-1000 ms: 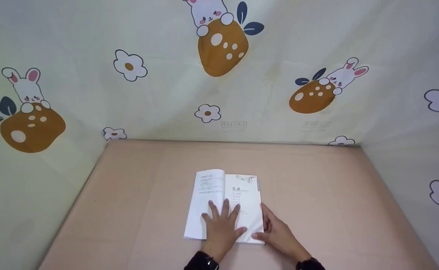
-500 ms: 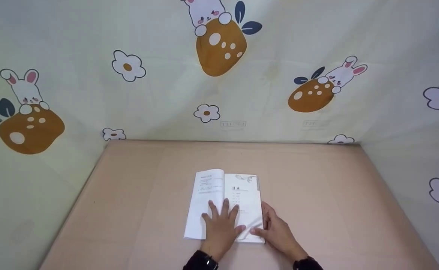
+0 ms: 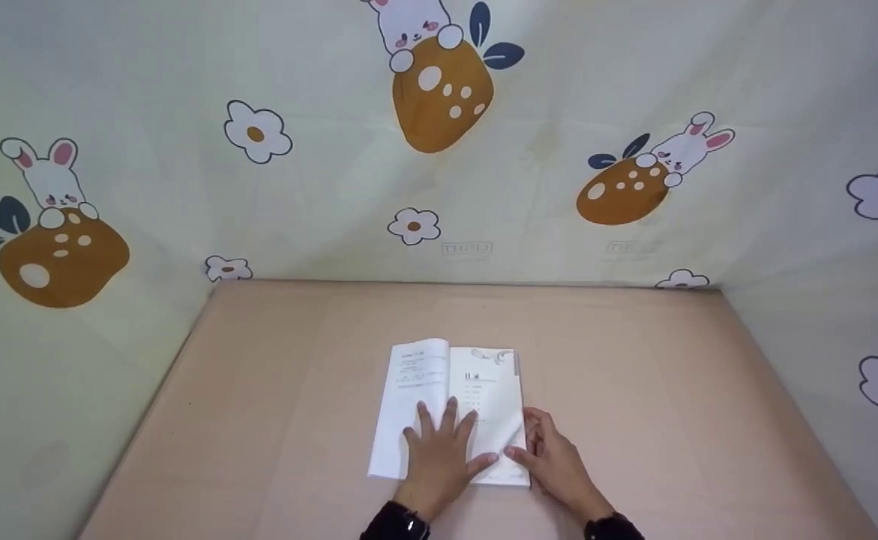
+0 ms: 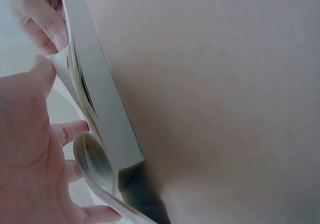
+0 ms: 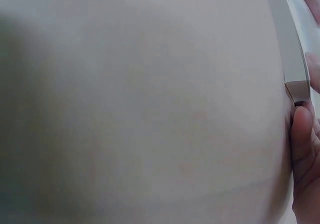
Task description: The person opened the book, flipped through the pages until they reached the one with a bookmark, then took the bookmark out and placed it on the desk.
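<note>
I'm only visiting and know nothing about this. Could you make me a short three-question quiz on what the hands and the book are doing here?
1. True or false: the book lies closed on the table.
2. Which hand lies flat on the open pages?
3. The right hand is at the book's: A far edge, B near right corner, C left edge.

Key: 1 false, it is open. 2 the left hand. 3 B.

We see a white book [image 3: 450,409] with dark print on a plain tan table [image 3: 633,390]. The pale green backdrop [image 3: 334,187] carries white rabbits, ochre white-spotted carrots with navy leaves, and white flowers with ochre centres. Sleeves [image 3: 397,525] are black.
</note>
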`<state>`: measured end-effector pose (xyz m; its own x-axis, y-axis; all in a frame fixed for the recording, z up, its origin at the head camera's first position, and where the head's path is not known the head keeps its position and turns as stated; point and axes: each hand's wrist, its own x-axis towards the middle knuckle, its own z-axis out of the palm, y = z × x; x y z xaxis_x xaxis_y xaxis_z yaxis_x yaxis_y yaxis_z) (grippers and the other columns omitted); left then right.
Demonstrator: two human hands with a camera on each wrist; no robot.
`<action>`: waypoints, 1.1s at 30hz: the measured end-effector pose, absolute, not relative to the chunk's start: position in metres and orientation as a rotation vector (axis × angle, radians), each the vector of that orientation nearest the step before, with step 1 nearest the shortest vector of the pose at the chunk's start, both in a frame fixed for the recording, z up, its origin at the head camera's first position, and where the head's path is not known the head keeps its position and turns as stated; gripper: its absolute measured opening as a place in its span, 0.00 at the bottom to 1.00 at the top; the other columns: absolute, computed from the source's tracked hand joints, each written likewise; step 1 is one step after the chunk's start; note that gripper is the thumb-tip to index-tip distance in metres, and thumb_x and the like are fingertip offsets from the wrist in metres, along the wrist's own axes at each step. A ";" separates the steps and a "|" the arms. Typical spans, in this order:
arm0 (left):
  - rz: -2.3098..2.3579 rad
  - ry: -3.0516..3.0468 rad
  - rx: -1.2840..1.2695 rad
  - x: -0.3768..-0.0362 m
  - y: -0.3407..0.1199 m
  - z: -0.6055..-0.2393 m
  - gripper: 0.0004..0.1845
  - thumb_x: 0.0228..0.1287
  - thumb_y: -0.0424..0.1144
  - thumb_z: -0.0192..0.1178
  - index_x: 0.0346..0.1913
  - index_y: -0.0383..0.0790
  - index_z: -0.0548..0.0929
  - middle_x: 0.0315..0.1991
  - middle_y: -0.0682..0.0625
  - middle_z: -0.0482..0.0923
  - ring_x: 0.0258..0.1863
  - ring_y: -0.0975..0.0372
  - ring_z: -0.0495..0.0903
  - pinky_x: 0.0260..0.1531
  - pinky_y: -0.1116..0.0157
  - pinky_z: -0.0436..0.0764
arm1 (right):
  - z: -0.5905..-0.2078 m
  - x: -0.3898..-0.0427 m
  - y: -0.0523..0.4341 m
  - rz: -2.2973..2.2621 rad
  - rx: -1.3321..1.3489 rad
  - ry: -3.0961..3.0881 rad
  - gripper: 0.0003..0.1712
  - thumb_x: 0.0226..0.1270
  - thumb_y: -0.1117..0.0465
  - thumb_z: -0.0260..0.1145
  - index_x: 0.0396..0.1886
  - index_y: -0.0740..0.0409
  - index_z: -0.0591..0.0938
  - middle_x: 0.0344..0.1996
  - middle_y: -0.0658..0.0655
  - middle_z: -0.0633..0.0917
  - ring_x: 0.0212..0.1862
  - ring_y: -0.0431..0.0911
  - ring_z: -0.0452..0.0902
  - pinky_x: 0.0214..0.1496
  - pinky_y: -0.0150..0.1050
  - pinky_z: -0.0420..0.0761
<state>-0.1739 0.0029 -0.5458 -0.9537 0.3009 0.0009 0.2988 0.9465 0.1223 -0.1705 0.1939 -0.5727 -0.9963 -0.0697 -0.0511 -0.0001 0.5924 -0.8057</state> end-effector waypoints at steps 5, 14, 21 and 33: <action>0.240 3.085 0.493 -0.174 0.000 -0.548 0.43 0.51 0.74 0.47 0.64 0.51 0.70 0.67 0.43 0.64 0.62 0.31 0.60 0.47 0.36 0.70 | -0.574 -0.171 0.193 -1.391 -0.088 2.757 0.40 0.59 0.45 0.65 0.66 0.57 0.62 0.23 0.47 0.72 0.15 0.32 0.60 0.14 0.25 0.62; 0.234 3.122 0.489 -0.175 0.003 -0.550 0.38 0.54 0.70 0.50 0.62 0.50 0.72 0.66 0.42 0.66 0.60 0.31 0.62 0.45 0.37 0.72 | -0.576 -0.172 0.192 -1.339 -0.072 2.800 0.30 0.64 0.45 0.58 0.60 0.56 0.73 0.25 0.46 0.73 0.19 0.33 0.61 0.20 0.27 0.64; 0.264 3.110 0.479 -0.174 0.003 -0.550 0.37 0.55 0.66 0.54 0.64 0.48 0.70 0.66 0.41 0.66 0.60 0.29 0.61 0.46 0.35 0.71 | -0.576 -0.172 0.195 -1.462 -0.102 2.692 0.27 0.67 0.50 0.57 0.60 0.61 0.73 0.25 0.49 0.73 0.13 0.33 0.65 0.11 0.28 0.68; 0.544 3.021 0.532 -0.171 -0.012 -0.545 0.46 0.51 0.58 0.64 0.70 0.44 0.59 0.70 0.39 0.55 0.63 0.30 0.57 0.49 0.34 0.69 | -0.580 -0.171 0.197 -1.539 -0.048 2.644 0.23 0.68 0.54 0.58 0.59 0.59 0.74 0.21 0.50 0.73 0.12 0.34 0.64 0.10 0.28 0.67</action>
